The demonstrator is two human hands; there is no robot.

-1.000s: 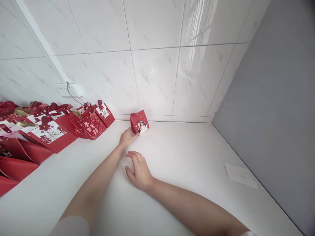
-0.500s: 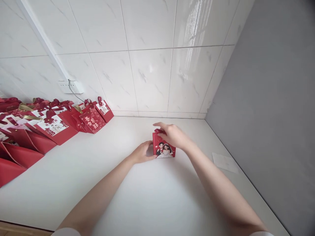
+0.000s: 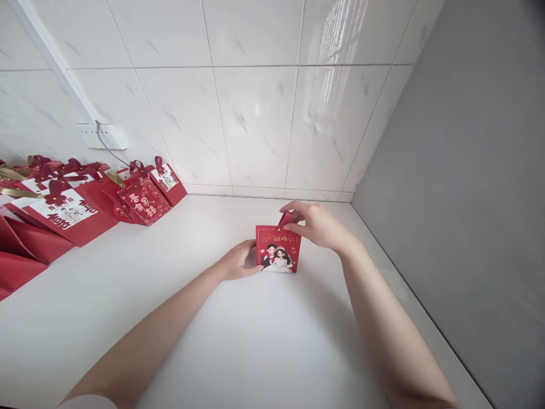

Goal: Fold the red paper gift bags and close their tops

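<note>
the small red bag (image 3: 279,255), with two cartoon people on its front, stands up on the white table (image 3: 238,341), right between the two hands. the left hand (image 3: 239,261) holds its left side, with the thumb by the bottom front corner, while the right hand (image 3: 317,224) has the dark red ribbon loop (image 3: 285,219) on top pinched in its fingers. lots of other red bags (image 3: 147,201) sit close together far to the left, near the shiny tile wall (image 3: 255,128).
</note>
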